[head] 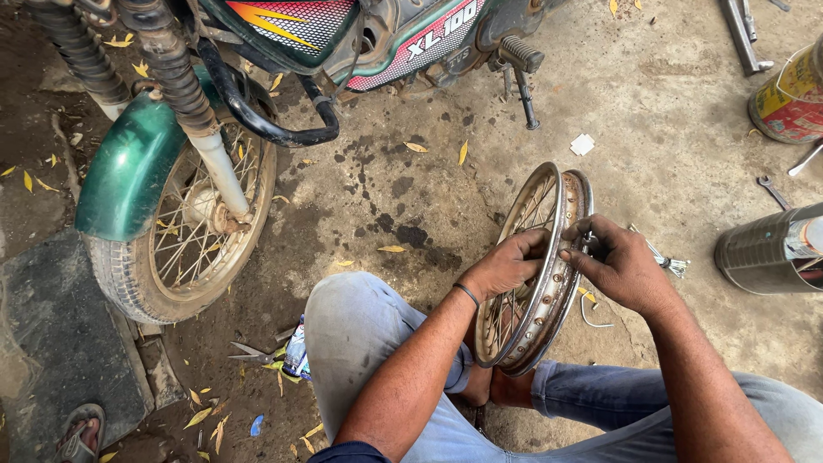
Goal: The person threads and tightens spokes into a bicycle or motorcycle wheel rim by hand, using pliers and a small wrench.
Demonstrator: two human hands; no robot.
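Note:
A bare spoked wheel rim (538,197), metal and rusty, stands upright on its edge between my knees. My left hand (504,267) grips the rim's near edge, fingers curled over it; a dark band circles that wrist. My right hand (619,266) rests on the rim's other side, fingertips pinched at the rim's edge next to the left hand. Whether a small part sits between the fingers I cannot tell. My feet show beneath the rim.
A green moped (283,51) stands at the left, its front wheel (184,231) close to my left knee. Scissors (251,352) lie by that knee. Two tins (793,94) (771,251), a spanner (773,192) and loose spokes (669,260) lie at the right. Another person's sandalled foot (81,433) is at bottom left.

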